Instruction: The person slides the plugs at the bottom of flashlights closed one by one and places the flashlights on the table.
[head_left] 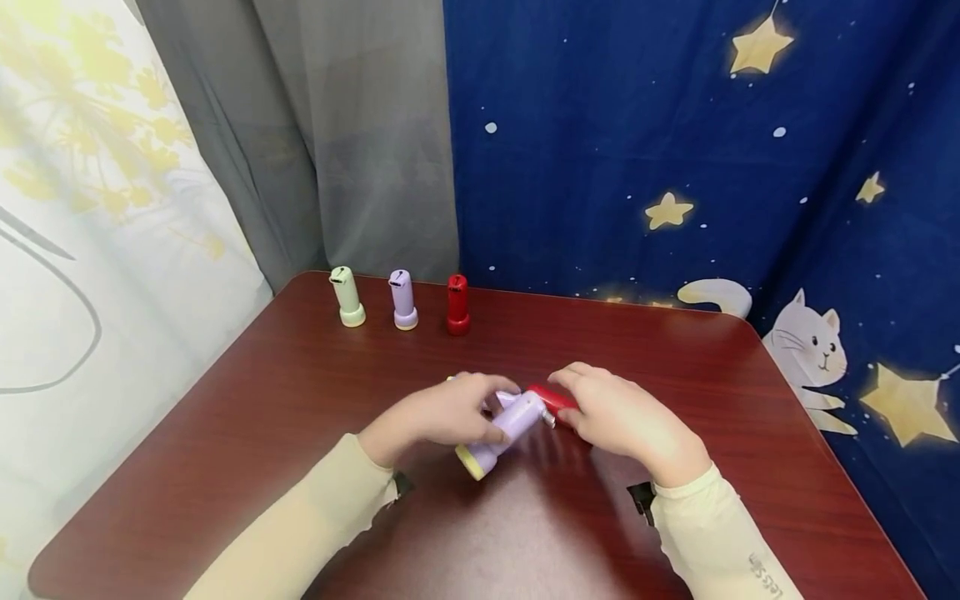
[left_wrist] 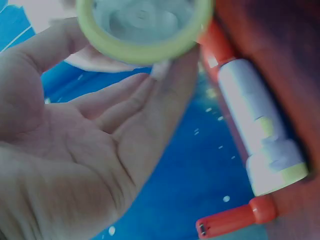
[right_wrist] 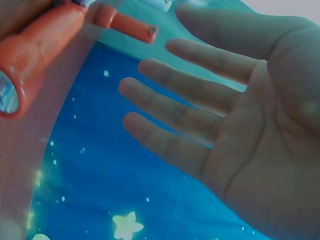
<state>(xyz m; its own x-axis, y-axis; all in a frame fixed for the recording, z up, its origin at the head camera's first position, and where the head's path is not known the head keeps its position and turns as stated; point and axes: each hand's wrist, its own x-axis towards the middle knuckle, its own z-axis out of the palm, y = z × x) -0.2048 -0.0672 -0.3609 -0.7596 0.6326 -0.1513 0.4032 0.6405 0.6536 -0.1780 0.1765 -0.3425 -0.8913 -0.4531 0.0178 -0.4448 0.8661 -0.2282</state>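
Observation:
My left hand [head_left: 457,408] grips a lavender flashlight [head_left: 510,429] with a yellow rim, tilted above the table. In the left wrist view, its round lens and yellow rim [left_wrist: 145,57] sit between thumb and fingers; the body is hidden behind them. A second lavender flashlight [left_wrist: 250,105] lies on the table, mostly covered by the left hand in the head view. Beside it lies a red flashlight [right_wrist: 55,37], lens end toward the right hand's side. My right hand [head_left: 618,412] hovers next to the red flashlight, fingers spread and palm bare in the right wrist view [right_wrist: 260,130].
Along the back of the dark red table [head_left: 315,400] stand a pale green flashlight [head_left: 347,296], a lavender flashlight [head_left: 402,298] and a red flashlight [head_left: 457,304]. Grey curtain [head_left: 382,125] and blue starry curtain [head_left: 585,167] hang behind the back edge.

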